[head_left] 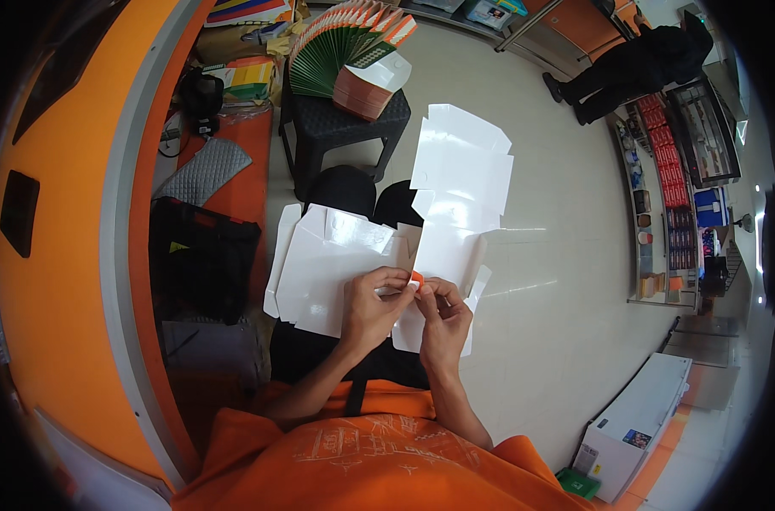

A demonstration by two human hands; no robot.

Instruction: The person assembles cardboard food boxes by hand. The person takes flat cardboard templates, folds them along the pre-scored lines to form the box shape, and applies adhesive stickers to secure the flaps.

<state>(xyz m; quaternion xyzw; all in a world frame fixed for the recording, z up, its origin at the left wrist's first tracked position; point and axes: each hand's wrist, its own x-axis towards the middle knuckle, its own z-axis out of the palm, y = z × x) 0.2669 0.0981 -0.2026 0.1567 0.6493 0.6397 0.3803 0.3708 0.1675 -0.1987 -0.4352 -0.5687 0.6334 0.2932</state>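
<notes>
Across my lap lie white glossy, unfolded cardboard boxes: one blank point(336, 272) spreads to the left, and another point(460, 192) stretches away to the right. From the view I cannot tell whether the two are joined. Between my fingertips a small orange tab point(417, 278) shows at the cardboard's inner edge. My left hand point(372, 307) is closed in a pinch on the cardboard flap beside that tab. Close by, almost touching it, my right hand point(444, 319) pinches the same spot from the right side. The fingers partly hide what lies between them.
Ahead stands a black stool point(345, 128) bearing a fanned stack of green and orange folded cartons point(349, 51). An orange counter wall point(55, 281) runs along my left, beside a black bag point(201, 260). A white chest freezer point(639, 426), stocked shelves point(660, 162) and a person in black point(651, 60) are to the right.
</notes>
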